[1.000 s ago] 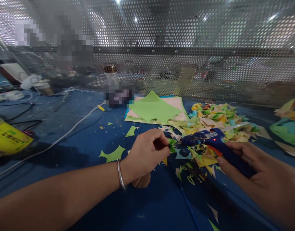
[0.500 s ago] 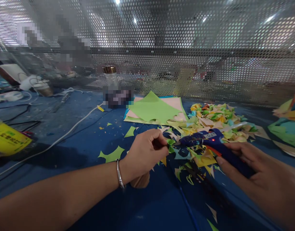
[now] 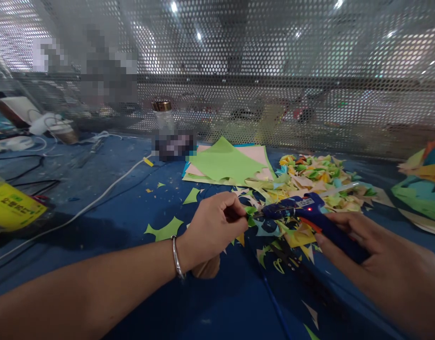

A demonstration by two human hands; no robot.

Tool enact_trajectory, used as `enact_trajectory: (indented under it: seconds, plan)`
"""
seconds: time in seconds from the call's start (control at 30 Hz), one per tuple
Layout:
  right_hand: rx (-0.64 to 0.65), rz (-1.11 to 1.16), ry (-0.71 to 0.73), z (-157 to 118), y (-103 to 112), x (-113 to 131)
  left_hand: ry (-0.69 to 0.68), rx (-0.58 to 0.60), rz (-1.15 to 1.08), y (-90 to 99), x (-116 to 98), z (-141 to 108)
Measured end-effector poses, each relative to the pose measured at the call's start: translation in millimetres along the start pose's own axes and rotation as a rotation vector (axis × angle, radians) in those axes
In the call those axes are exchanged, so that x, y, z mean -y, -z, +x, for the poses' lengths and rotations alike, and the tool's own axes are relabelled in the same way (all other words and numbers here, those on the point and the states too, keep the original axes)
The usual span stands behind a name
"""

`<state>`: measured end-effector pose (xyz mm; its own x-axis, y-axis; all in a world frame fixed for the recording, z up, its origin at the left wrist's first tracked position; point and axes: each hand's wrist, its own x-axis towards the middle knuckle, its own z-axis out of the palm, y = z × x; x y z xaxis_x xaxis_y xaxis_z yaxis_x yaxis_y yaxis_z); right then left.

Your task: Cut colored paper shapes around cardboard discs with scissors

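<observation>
Between the thumb and fingertips of my left hand (image 3: 217, 224) is a small curled piece of green paper (image 3: 251, 213). My right hand (image 3: 373, 255) is wrapped round the handle of a blue hot glue gun (image 3: 305, 208) with an orange trigger and a lit red light. Its nozzle points left and reaches the green piece; whether it touches I cannot tell. Paper scraps (image 3: 298, 233) in yellow, blue and green lie below the gun. Dark scissors (image 3: 291, 257) rest under my right hand, partly in shadow. A brown object (image 3: 206, 268) shows behind my left wrist.
Coloured paper sheets (image 3: 224, 163) are stacked at the back, beside a heap of small paper pieces (image 3: 316, 174). A jar with a gold lid (image 3: 164, 118) stands by the perforated metal screen (image 3: 217, 61). A white cable (image 3: 97, 200) crosses the left, near a yellow package (image 3: 15, 203).
The glue gun in my right hand has moved slightly left, bringing its nozzle closer to the green paper. My left hand has stayed almost still. The view has shifted a little.
</observation>
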<state>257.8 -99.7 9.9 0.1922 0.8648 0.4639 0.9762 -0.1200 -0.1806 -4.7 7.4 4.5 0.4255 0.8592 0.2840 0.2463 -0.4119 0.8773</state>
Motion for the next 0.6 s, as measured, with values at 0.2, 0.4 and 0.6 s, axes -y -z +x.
enact_trajectory:
  seconds: [0.2, 0.4, 0.6]
  plan:
    - [0.075, 0.159, 0.032, 2.2, 3.3, 1.2, -0.02, 0.01, 0.022, 1.3, -0.4, 0.7]
    - [0.059, 0.169, 0.03, 3.6, -1.8, 0.2, -0.038, 0.02, 0.009, 0.7, 3.3, 2.4]
    - [0.112, 0.191, 0.022, 3.0, -2.5, -5.4, -0.055, 0.086, -0.012, 3.6, -3.7, 1.5]
